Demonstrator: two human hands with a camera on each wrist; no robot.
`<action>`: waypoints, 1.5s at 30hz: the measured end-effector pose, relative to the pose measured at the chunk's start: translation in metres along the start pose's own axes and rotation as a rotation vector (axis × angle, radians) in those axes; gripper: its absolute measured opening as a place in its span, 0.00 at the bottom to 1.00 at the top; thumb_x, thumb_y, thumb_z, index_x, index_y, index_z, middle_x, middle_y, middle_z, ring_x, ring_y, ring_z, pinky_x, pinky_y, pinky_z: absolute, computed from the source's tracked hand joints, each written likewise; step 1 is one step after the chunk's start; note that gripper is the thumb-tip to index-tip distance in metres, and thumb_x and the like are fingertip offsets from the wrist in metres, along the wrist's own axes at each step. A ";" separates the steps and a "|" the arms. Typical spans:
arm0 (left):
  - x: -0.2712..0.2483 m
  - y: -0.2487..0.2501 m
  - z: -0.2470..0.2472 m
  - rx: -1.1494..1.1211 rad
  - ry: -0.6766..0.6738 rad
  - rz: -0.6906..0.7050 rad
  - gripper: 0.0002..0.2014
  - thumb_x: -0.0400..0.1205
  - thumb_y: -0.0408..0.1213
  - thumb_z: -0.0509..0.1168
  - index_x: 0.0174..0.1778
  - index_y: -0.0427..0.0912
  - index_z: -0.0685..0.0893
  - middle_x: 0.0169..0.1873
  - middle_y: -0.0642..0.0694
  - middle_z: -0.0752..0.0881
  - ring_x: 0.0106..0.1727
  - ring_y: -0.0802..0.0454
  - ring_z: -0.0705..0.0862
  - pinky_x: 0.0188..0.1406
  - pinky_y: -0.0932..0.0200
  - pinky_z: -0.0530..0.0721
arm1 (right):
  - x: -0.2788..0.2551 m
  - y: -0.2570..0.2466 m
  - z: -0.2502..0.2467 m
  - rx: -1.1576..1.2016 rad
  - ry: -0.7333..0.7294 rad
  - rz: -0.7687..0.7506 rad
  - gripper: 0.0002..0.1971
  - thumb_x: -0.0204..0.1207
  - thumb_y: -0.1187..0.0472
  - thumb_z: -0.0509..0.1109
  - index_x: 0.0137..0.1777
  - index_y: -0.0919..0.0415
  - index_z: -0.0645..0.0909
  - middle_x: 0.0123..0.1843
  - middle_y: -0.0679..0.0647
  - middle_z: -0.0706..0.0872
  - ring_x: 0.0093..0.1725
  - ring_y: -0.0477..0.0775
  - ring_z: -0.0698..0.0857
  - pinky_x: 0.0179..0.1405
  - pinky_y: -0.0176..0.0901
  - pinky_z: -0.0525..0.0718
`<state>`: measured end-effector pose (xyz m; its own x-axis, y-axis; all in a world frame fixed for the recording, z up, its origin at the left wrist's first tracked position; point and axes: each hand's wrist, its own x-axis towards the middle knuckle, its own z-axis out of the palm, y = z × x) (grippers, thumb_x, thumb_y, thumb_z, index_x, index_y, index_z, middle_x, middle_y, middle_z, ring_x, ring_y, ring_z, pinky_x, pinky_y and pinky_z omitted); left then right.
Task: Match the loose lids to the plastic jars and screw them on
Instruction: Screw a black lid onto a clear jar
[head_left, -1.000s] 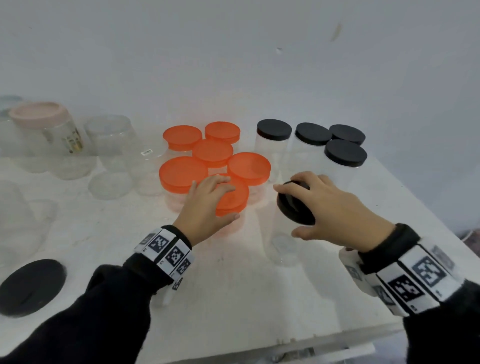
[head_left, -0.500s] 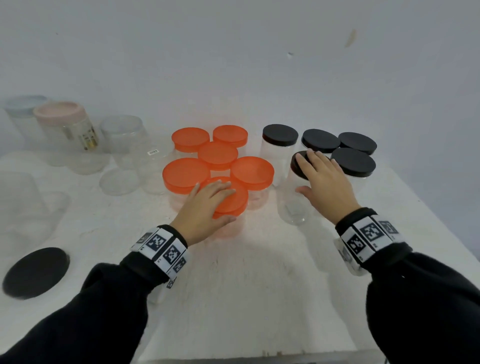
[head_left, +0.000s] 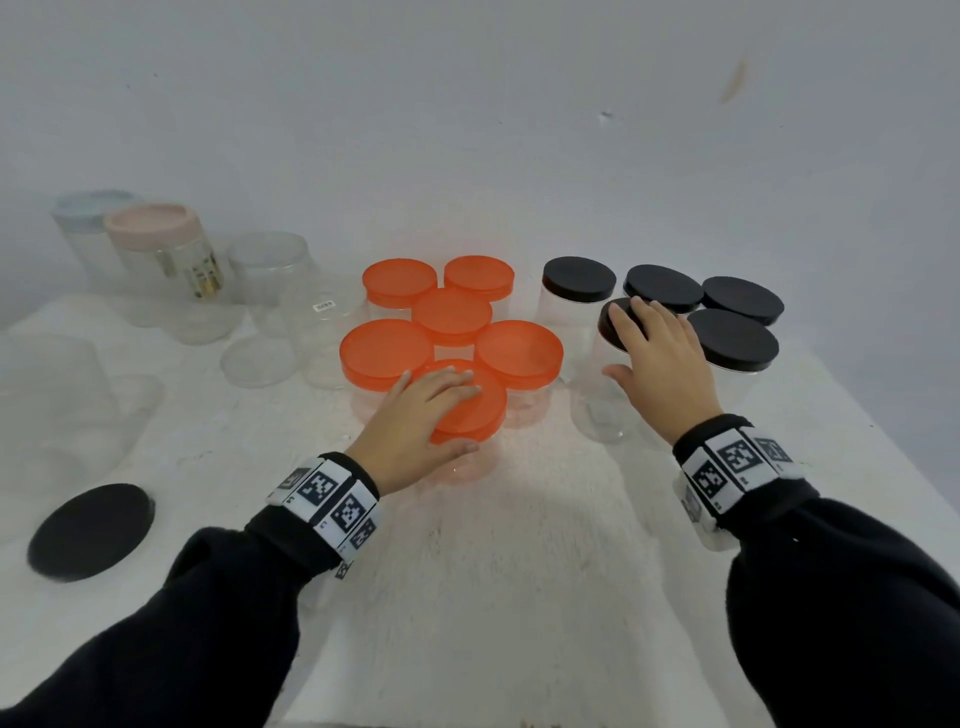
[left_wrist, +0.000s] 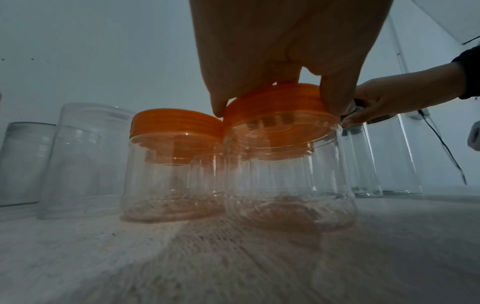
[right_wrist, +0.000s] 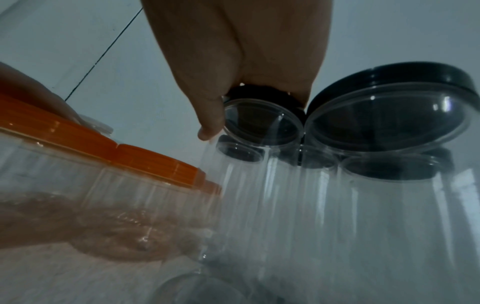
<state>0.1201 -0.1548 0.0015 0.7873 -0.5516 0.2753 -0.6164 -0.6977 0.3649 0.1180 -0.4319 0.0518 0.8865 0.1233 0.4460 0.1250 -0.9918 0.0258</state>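
Note:
My left hand (head_left: 431, 410) lies on the nearest orange lid (head_left: 483, 405), fingers on top and thumb against its rim. In the left wrist view the fingertips grip that orange lid (left_wrist: 272, 123) on its clear jar (left_wrist: 288, 185). My right hand (head_left: 660, 358) covers a black lid (head_left: 613, 325) on a tall clear jar (head_left: 597, 410), thumb down its side. Seen from the right wrist, thumb and fingers clasp the black lid (right_wrist: 249, 90). This jar stands upright, close to the other black-lidded jars (head_left: 732, 338).
Several orange-lidded jars (head_left: 387, 351) cluster behind my left hand. A loose black lid (head_left: 91, 530) lies at the front left. Open clear jars (head_left: 270, 270), a clear lid (head_left: 257, 361) and a pink-lidded jar (head_left: 156, 244) stand at the back left.
My right hand has moved the black-lidded jar away from me, up beside the other black-lidded jars. My left hand has stayed on the orange lid.

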 end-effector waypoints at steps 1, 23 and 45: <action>0.000 0.000 0.000 -0.007 -0.001 0.001 0.40 0.70 0.68 0.48 0.76 0.52 0.67 0.78 0.56 0.64 0.79 0.61 0.55 0.78 0.49 0.41 | 0.000 0.000 0.000 -0.002 0.003 0.002 0.33 0.62 0.65 0.82 0.67 0.71 0.76 0.65 0.74 0.79 0.66 0.77 0.77 0.66 0.70 0.72; -0.126 -0.084 -0.086 0.097 0.120 -0.522 0.26 0.77 0.48 0.70 0.69 0.41 0.77 0.72 0.44 0.73 0.73 0.46 0.68 0.72 0.57 0.62 | -0.001 -0.151 0.004 0.290 -0.252 -0.292 0.30 0.76 0.42 0.65 0.74 0.58 0.68 0.78 0.56 0.64 0.77 0.59 0.63 0.77 0.63 0.56; -0.176 -0.105 -0.088 -0.008 -0.171 -0.790 0.41 0.69 0.46 0.77 0.77 0.48 0.65 0.78 0.48 0.59 0.77 0.46 0.58 0.75 0.55 0.59 | -0.001 -0.158 0.026 0.231 -0.259 -0.318 0.31 0.65 0.46 0.77 0.63 0.64 0.78 0.67 0.62 0.80 0.64 0.68 0.79 0.62 0.71 0.74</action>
<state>0.0468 0.0554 -0.0068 0.9777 0.0406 -0.2062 0.1224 -0.9075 0.4017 0.1095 -0.2748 0.0238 0.8664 0.4533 0.2093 0.4784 -0.8737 -0.0881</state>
